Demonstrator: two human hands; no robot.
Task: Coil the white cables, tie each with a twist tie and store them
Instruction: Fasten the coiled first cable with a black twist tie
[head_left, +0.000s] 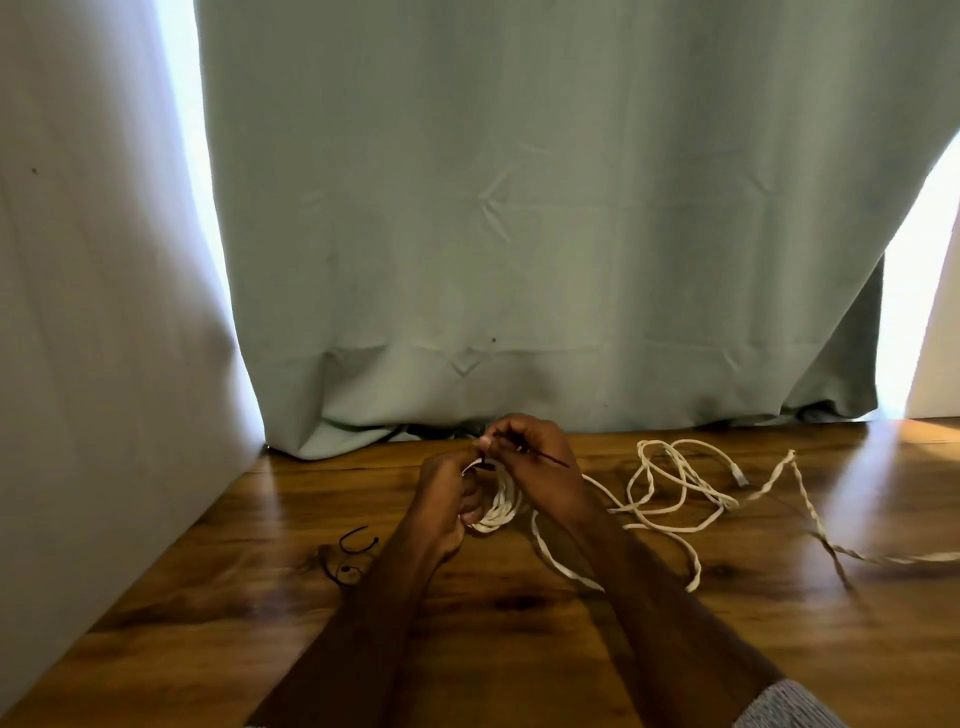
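The coil (500, 506) is gripped by the left hand (445, 501), the tie (535, 453) pinched by the right hand (530, 457) — a slipped pinch could spring the loops loose.

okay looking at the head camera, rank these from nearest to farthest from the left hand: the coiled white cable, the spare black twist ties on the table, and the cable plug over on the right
1. Coiled white cable: gripped in the left hand itself.
2. Spare black twist ties: on the table, just left of that hand.
3. Cable plug: far off on the right, past the loose loops.
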